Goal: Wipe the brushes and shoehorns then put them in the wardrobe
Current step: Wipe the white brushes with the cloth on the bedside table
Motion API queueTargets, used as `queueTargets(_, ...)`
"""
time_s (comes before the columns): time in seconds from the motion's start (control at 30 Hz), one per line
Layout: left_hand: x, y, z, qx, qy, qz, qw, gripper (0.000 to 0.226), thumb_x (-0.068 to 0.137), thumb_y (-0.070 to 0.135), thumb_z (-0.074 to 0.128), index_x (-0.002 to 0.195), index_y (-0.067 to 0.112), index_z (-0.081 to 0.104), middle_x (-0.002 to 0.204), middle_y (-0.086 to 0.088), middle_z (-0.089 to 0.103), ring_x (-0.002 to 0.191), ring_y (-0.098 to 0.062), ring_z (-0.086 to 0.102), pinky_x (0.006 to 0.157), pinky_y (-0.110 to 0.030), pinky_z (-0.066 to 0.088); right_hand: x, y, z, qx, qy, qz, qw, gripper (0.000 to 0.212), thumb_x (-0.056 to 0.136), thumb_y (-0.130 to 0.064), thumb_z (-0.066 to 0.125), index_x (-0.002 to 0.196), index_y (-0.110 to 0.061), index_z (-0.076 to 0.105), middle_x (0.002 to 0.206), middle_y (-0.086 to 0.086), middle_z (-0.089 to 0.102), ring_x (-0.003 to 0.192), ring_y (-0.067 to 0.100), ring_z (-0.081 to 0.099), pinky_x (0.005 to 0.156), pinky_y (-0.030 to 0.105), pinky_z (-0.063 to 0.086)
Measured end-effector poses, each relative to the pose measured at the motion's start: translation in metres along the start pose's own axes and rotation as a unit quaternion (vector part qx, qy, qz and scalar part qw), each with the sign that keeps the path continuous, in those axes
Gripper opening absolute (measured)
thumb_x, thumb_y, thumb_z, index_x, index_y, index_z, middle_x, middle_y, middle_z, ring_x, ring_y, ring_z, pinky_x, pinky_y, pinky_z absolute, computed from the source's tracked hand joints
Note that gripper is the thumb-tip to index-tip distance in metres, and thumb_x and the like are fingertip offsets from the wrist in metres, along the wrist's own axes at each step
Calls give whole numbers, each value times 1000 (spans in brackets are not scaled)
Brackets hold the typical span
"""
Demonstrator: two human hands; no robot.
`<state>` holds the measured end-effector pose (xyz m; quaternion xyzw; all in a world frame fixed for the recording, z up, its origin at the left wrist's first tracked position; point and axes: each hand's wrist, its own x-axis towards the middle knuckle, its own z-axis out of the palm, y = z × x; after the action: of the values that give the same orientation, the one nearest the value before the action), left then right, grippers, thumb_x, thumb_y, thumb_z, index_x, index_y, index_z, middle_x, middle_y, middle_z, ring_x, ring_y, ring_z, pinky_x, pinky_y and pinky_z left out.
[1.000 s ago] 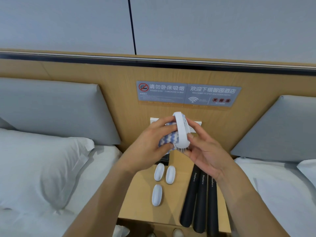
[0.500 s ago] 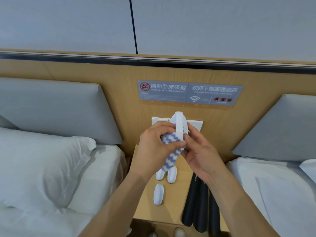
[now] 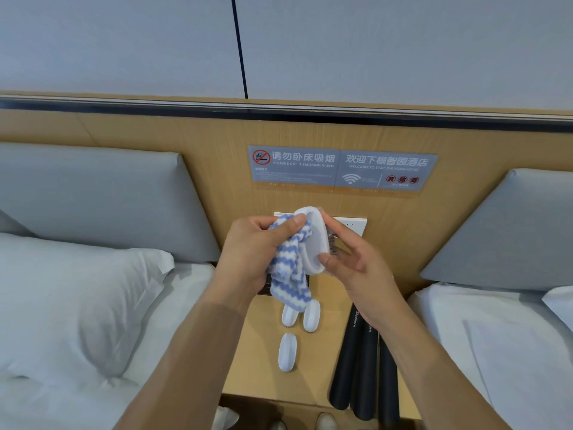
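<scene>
Left hand [image 3: 251,252] grips cloth [image 3: 288,268]; right hand [image 3: 356,262] holds 1 brush [image 3: 314,240]; 3 brushes [image 3: 287,352], 3 shoehorns [image 3: 347,361] on nightstand [image 3: 313,377].

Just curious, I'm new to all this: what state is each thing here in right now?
Held brush: lifted, right hand pinching it.
Striped cloth: gripped by left hand, against brush.
Three brushes: lying on nightstand.
Shoehorns: lying side by side on nightstand.
</scene>
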<state>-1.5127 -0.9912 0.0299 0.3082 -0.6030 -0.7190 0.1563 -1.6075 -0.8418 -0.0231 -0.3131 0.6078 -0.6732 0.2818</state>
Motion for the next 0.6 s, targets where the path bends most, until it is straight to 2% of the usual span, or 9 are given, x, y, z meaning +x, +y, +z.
queueTargets(0.17, 0, -1, 2, 24, 7, -1, 1000, 29, 73, 35, 83, 80, 7, 77, 79, -18, 74, 65, -24, 71, 56, -30, 57, 0, -2, 5, -29, 30, -13, 999, 63, 94, 5, 58, 140, -37, 54, 136, -9, 63, 126, 16, 60, 104, 48, 50)
queueTargets(0.33, -4, -6, 6, 103, -8, 89, 991, 20, 69, 28, 88, 80, 16, 76, 83, 1, 74, 73, -17, 73, 59, -23, 55, 1, -4, 8, 20, 61, 0, 998, 55, 96, 3, 59, 141, -28, 55, 133, -5, 65, 119, 16, 65, 96, 47, 55)
queueTargets(0.47, -8, -17, 12, 245, -7, 182, 952, 30, 66, 34, 89, 81, 15, 72, 90, 8, 66, 79, -10, 66, 70, -29, 57, 5, -5, 3, 107, 67, 65, 990, 50, 95, 3, 60, 137, -23, 57, 133, 0, 65, 113, 22, 69, 83, 36, 58)
queueTargets(0.6, -9, -21, 11, 250, -16, 173, 953, 28, 68, 34, 87, 80, 13, 73, 90, 6, 68, 79, -13, 67, 73, -36, 58, 6, -5, -2, 81, 50, 75, 993, 52, 93, 8, 60, 138, -19, 57, 132, 0, 65, 110, 21, 70, 83, 35, 59)
